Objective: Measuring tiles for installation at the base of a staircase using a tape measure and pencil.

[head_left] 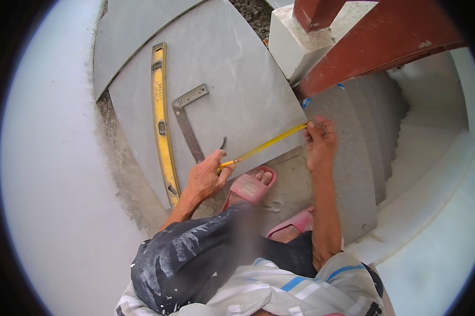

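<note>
A yellow tape measure's blade point(274, 140) stretches between my hands across the near right part of a grey floor tile point(232, 95). My right hand point(320, 142) pinches the blade's end by the tile's right corner. My left hand point(203, 178) is closed at the other end, close to the tile's front edge. An orange, pencil-like stick point(228, 164) pokes out of its fingers, and a dark curved strap point(223, 143) rises beside them. The tape's case is hidden in that hand. On the tile lie a metal try square point(187, 118) and a long yellow spirit level point(162, 126).
Grey curved stairs point(361, 116) drop away at the right. A red metal beam point(379, 42) and a white post point(295, 45) stand at the tile's far right. A white wall point(53, 158) runs along the left. My feet are in pink sandals point(249, 188) before the tile.
</note>
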`<state>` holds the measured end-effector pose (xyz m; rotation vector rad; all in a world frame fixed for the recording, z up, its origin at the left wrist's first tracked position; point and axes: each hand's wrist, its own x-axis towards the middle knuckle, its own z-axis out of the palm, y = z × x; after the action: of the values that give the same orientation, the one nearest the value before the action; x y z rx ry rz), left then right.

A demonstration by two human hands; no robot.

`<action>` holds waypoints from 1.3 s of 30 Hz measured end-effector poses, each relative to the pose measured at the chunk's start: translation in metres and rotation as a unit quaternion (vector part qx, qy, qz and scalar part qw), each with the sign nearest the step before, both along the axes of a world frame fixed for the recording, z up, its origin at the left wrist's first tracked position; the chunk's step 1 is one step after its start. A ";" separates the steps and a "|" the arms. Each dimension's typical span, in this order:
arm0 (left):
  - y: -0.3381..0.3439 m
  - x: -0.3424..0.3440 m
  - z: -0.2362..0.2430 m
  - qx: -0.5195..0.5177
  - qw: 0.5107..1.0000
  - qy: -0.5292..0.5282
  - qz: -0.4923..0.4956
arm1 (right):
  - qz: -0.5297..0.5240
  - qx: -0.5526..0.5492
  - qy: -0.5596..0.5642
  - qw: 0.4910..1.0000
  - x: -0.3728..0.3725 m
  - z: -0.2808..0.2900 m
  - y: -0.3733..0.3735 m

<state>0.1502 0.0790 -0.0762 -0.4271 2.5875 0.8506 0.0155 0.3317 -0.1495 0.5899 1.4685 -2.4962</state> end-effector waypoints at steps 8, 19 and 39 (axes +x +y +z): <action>0.006 -0.014 0.001 0.030 0.997 -0.015 0.069 | 0.219 0.026 -0.077 0.972 0.043 0.006 -0.079; 0.005 -0.045 -0.006 0.099 0.977 0.112 0.152 | 0.198 0.064 -0.061 0.976 0.057 0.020 -0.133; -0.084 -0.058 0.077 0.329 0.699 0.374 0.513 | 0.543 0.146 -0.008 0.827 0.079 0.038 -0.089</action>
<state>0.0925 -0.0047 0.0009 -1.6057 2.1450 2.6736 0.0942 0.2425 -0.1113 -0.2027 1.5390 -1.3762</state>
